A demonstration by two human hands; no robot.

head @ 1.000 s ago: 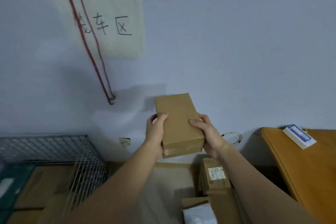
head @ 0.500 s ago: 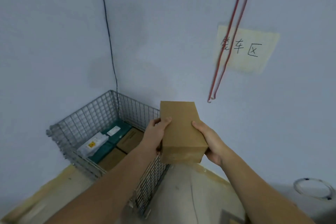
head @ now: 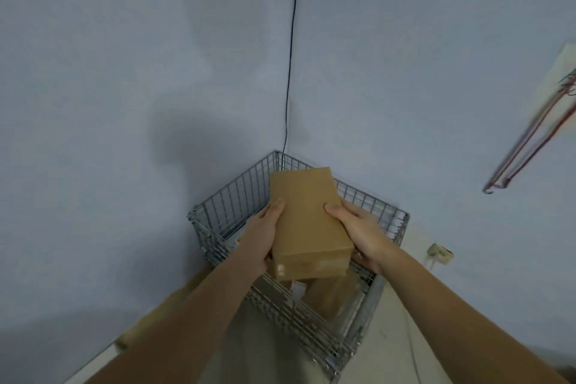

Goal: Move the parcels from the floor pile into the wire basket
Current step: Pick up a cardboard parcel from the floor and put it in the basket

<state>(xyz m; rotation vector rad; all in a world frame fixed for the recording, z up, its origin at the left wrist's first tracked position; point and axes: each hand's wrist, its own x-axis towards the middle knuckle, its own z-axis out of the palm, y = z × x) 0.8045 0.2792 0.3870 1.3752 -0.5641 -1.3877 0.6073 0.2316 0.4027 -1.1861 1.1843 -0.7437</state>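
I hold a plain brown cardboard parcel [head: 307, 221] in both hands, above the open top of the wire basket [head: 232, 196]. My left hand [head: 260, 235] grips its left side and my right hand [head: 358, 229] grips its right side. The basket is grey metal mesh and stands in the room's corner. Another brown parcel [head: 332, 293] lies inside it, partly hidden under the held one. The floor pile is out of view.
Two pale walls meet behind the basket, with a thin black cable [head: 290, 72] running down the corner. A red cord loop [head: 530, 140] hangs on the right wall. A wall socket [head: 439, 254] sits low on the right. Pale floor [head: 389, 349] lies right of the basket.
My view has swung left, so the basket now lies straight ahead under the parcel. The paper sign and red cord have slid to the right edge. Both hands keep their hold.
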